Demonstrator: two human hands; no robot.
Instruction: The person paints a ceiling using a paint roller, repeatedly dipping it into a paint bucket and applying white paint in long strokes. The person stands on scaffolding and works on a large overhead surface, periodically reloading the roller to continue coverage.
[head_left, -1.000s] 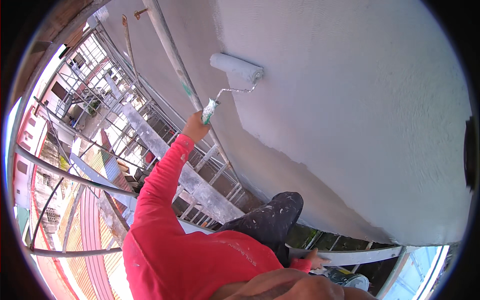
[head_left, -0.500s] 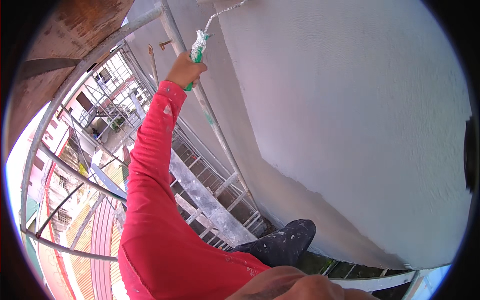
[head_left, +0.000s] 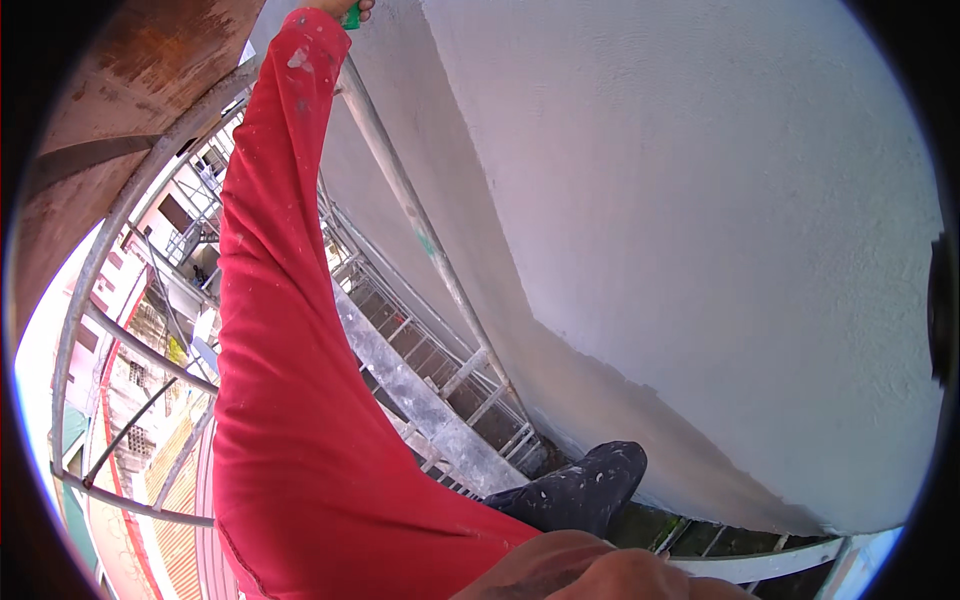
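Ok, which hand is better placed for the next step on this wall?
Probably the left hand: it holds the green handle, its red sleeve stretched out; the right hand is out of view.

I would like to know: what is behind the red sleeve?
Past the right edge of the sleeve, part of a plank shows; past its left edge, part of a striped roof. Whatever lies directly behind it is covered, so I cannot tell.

No words, numbers or signs can be read here. The red sleeve (head_left: 285,230) below the left hand (head_left: 338,7) shows no legible print, nor does the grey wall (head_left: 680,230) to this hand's right.
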